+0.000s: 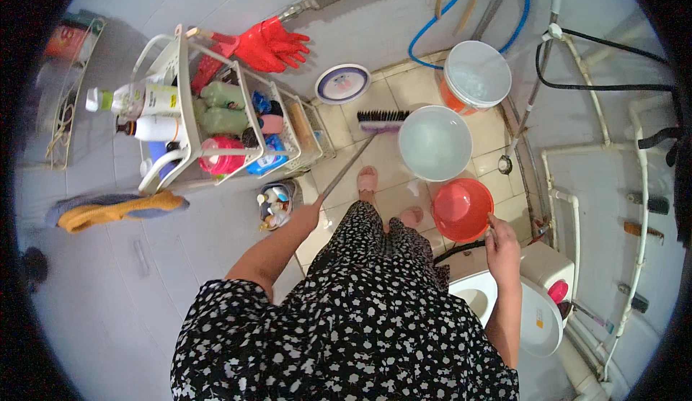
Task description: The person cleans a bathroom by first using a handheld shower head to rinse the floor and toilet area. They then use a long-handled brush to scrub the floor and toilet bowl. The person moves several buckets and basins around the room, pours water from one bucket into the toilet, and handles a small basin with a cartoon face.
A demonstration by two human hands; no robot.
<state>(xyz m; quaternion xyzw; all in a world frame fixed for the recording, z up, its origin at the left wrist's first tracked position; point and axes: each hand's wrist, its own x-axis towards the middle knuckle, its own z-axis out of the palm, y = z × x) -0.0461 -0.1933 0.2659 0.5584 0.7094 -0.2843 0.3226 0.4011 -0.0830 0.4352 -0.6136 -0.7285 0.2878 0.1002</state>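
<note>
Grey stick handle (347,169) of a purple-backed floor brush (380,126) clasped in the closed left hand (308,216), black bristles facing away, head just left of a pale tub (411,123) of clear water (437,145); cannot tell whether pressed to the cream tiled floor (414,87). Right hand (502,246) touching the near right rim of a red plastic basin (476,221), fingers bent; cannot tell from this angle whether gripping. Basin just on the near side of the tub. Beyond the tub, a white bucket (497,77) above an orange lower part (452,100), near a looped blue hose (416,37). Off to the left, a white rack (186,98) crowded with bottles (223,120), red rubber gloves (268,46) beside its far end. Pink slippers (367,178) between brush handle and basin, white toilet (489,282) by the right forearm (507,322)
</note>
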